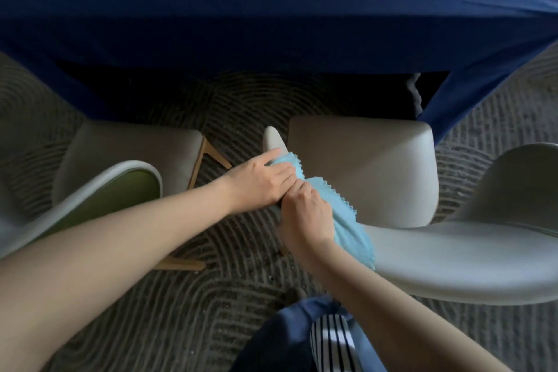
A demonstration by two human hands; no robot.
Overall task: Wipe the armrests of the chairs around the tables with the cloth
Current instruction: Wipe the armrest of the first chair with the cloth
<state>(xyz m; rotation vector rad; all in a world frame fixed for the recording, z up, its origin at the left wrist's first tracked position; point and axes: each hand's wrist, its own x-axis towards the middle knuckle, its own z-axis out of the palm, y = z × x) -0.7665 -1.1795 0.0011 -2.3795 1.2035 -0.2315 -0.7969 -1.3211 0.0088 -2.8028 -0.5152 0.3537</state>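
Curling round the light blue cloth (347, 220), the right hand (305, 217) is clutching it against the armrest (273, 139) of the grey chair (362, 166), with its fingers bent over the top and its knuckles up. Just ahead of it and touching it, the left hand (259, 181) is closing on the same armrest, its fingers folded over the front part of the cloth and one digit reaching forward onto the bare grey edge. The cloth is lying draped over the armrest's middle with its zigzag hem hanging toward the seat, and the armrest's rounded tip is showing uncovered beyond the hands. A second chair (129, 154) is standing to the left, apart from the first. Both are facing a table under a dark blue tablecloth (271, 9), on a grey carpet (120, 311) with curved stripes.
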